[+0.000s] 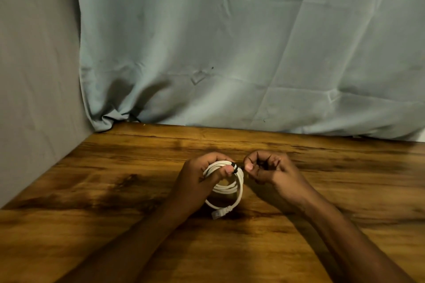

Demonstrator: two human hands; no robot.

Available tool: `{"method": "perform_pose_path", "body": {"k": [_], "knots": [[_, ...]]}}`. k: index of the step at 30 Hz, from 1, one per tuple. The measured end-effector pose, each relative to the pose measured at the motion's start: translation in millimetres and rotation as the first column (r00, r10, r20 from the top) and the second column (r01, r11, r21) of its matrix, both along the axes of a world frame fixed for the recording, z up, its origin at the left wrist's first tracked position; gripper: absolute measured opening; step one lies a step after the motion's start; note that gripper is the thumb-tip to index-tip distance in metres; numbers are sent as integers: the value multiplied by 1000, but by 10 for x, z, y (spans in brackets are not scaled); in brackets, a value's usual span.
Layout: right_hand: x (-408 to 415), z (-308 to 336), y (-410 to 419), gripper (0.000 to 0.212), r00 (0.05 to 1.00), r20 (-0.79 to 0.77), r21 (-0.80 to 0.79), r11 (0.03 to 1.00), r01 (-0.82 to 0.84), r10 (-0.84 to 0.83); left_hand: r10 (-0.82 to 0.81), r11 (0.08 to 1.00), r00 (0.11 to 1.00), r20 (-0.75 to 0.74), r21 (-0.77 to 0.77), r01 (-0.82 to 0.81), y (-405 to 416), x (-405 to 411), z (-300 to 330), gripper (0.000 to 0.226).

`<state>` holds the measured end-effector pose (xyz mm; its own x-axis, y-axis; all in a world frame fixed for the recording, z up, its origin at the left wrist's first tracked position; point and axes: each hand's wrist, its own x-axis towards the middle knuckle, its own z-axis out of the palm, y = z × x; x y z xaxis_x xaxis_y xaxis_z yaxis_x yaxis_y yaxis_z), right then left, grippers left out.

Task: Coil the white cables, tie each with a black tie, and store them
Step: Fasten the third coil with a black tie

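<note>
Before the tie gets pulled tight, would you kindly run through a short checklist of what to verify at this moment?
1. White cable gathered in a coil: ok.
2. Left hand clamps the loops at the top: ok.
3. Black tie wrapped around the loops: ok.
4. Right hand pinches the tie's free end: ok.
5. Tie locked or fully tight: cannot tell.
6. Connector free at the bottom of the coil, near the wooden table: ok.
</note>
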<state>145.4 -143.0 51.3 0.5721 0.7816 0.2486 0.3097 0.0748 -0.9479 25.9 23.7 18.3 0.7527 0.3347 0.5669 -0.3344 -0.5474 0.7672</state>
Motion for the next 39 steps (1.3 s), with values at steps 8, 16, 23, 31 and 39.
{"method": "perform_pose_path", "body": {"k": [8,16,23,31,39], "knots": [[1,-44,20,26,999,9,-76,996,38,-38,-20,999,1000,1,-42,20,-21,-8,8,10],[-40,-64,68,25,995,-25,-80,992,98,-101,0,1000,1000,7,5,0,-23,-2,12,10],[-42,-16,45,18,999,-9,-88,995,37,-38,-7,1000,1000,26,13,7,-32,-11,21,11],[-64,-19,44,16,989,105,-101,988,115,-105,-9,998,1000,9,66,8,-7,-5,3,12],[-34,50,-30,10,992,75,-29,994,108,-105,-41,999,999,14,21,41,-34,-6,19,12]]}}
